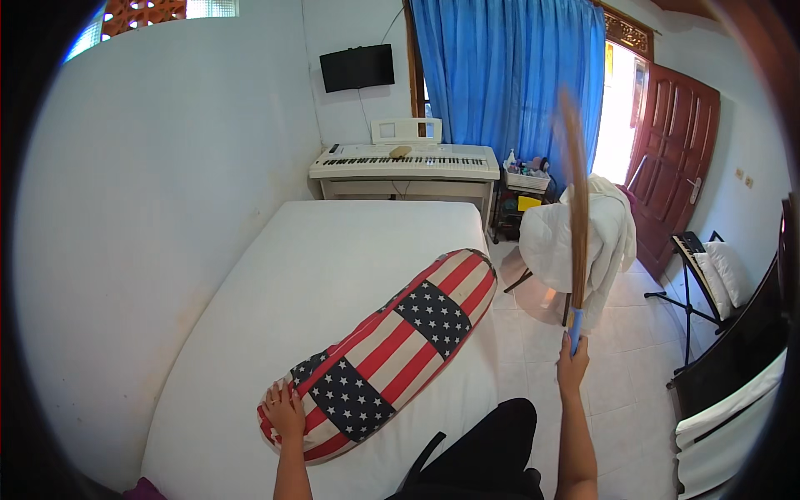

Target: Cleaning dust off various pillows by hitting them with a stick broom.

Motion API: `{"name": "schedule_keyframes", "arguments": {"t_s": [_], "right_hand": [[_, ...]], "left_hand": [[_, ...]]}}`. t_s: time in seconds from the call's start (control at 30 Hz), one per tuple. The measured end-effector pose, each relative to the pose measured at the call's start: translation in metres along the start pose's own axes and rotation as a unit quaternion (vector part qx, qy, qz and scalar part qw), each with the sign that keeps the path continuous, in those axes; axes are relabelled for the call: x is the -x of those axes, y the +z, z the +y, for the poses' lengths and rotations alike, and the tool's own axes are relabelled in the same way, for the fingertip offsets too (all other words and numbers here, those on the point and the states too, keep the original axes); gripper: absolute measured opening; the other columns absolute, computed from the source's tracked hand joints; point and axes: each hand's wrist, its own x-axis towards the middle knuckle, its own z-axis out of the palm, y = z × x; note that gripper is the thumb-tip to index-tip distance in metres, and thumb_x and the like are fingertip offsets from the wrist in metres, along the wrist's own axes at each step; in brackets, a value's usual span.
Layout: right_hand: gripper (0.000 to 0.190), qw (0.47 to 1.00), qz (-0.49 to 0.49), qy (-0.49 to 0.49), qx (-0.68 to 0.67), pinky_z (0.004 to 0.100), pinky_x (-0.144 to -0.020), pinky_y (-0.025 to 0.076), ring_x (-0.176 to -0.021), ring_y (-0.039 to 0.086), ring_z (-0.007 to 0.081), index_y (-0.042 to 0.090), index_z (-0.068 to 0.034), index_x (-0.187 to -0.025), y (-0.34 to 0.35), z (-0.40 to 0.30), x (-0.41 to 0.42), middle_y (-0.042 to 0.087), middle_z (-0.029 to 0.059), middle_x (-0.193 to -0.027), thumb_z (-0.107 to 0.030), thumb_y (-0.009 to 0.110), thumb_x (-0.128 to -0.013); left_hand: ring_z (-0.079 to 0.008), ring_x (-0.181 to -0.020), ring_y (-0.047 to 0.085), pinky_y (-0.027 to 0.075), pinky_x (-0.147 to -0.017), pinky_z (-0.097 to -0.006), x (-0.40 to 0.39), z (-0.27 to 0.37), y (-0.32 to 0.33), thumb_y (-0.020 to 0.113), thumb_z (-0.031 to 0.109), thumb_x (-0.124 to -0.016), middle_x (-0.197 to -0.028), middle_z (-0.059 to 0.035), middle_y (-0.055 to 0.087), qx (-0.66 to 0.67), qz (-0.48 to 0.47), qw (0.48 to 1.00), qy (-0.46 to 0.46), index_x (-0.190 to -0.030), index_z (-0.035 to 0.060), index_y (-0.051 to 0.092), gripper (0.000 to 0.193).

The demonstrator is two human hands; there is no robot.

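Observation:
A long bolster pillow (394,356) with red stripes and dark star panels lies diagonally on the white-sheeted mattress (350,250). My left hand (284,409) rests on its near left end, fingers spread over the fabric. Raised at the right, my right hand (573,362) grips the blue handle of a stick bed broom (579,250). The broom stands nearly upright above the floor side of the bed, and its bristle tips are blurred. It overlaps a white quilt behind it in the view.
A white digital piano (406,164) stands past the bed's far end. The white quilt (544,219) is draped over a chair on the tiled floor (537,381). Along the right are a wooden door (675,156) and a small keyboard on a stand (687,250). A wall (169,187) borders the bed's left side.

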Motion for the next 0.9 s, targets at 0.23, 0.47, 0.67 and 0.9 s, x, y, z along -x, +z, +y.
{"name": "schedule_keyframes", "arguments": {"t_s": [0.23,0.47,0.67,0.9], "right_hand": [[0.027,0.99,0.021,-0.105,0.088,0.0436,-0.05,0.043,-0.056,0.058,0.0336,0.045,0.001,-0.096,0.069,0.035,0.036,0.058,0.0164,-0.064,-0.022,0.056,-0.089],[0.033,0.933,-0.189,-0.114,0.285,0.0482,-0.053,0.043,-0.061,0.058,0.0407,0.045,0.001,-0.094,0.051,0.02,0.042,0.059,0.0218,-0.068,-0.023,0.064,-0.082],[0.034,0.989,0.007,-0.145,0.003,0.0469,-0.055,0.044,-0.066,0.059,0.0418,0.045,0.001,-0.098,0.054,-0.05,0.041,0.059,0.0252,-0.073,-0.021,0.064,-0.08],[0.039,0.896,-0.304,-0.095,0.311,0.0501,-0.061,0.048,-0.068,0.06,0.0436,0.045,0.0,-0.098,0.052,0.031,0.062,0.061,0.0238,-0.073,-0.026,0.065,-0.077]], "left_hand": [[-0.0342,-0.123,0.04,0.024,-0.103,-0.0544,0.0,-0.001,0.001,0.046,0.032,-0.09,-0.131,-0.0134,0.049,0.004,-0.001,1.0,0.002,-0.122,0.0109,0.056,0.039],[-0.0336,-0.123,0.04,0.025,-0.103,-0.0537,0.002,0.0,0.002,0.048,0.031,-0.089,-0.129,-0.0133,0.05,0.004,0.013,1.0,0.006,-0.121,0.0105,0.057,0.039],[-0.0335,-0.123,0.04,0.025,-0.103,-0.0534,0.002,-0.003,-0.003,0.048,0.03,-0.089,-0.128,-0.0127,0.051,0.019,0.024,1.0,0.003,-0.121,0.0105,0.057,0.039],[-0.0327,-0.122,0.04,0.025,-0.103,-0.0531,0.001,0.002,0.002,0.049,0.031,-0.088,-0.128,-0.0117,0.051,0.019,0.028,0.999,0.011,-0.119,0.0106,0.058,0.039]]}}
